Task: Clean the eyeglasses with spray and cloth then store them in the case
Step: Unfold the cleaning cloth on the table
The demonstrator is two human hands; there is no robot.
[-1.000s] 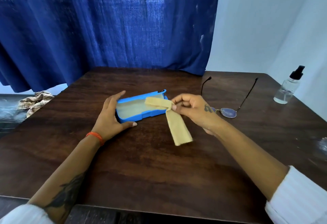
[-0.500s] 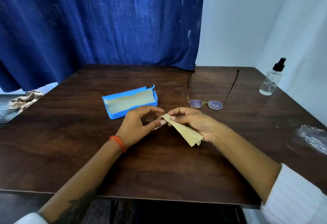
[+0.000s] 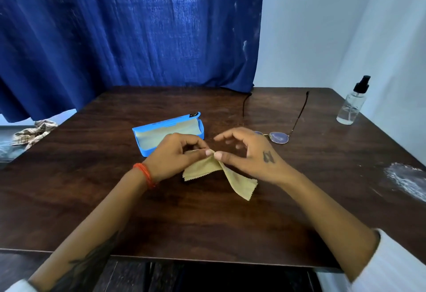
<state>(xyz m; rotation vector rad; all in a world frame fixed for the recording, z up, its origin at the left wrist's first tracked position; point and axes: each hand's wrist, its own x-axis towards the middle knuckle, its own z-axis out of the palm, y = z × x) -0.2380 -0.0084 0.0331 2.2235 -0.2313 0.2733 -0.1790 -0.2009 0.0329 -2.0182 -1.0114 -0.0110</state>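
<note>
Two hands meet over the table: left hand and right hand each pinch the cloth at its top fold. The open case lies behind. The glasses look light and fragile, best lifted by the frame. The cloth is limp, so corners suit

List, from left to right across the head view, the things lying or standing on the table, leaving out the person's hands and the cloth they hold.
blue glasses case, lying open → eyeglasses, arms unfolded and pointing away → spray bottle, upright near the right edge → whitish smear on the table top.
</note>
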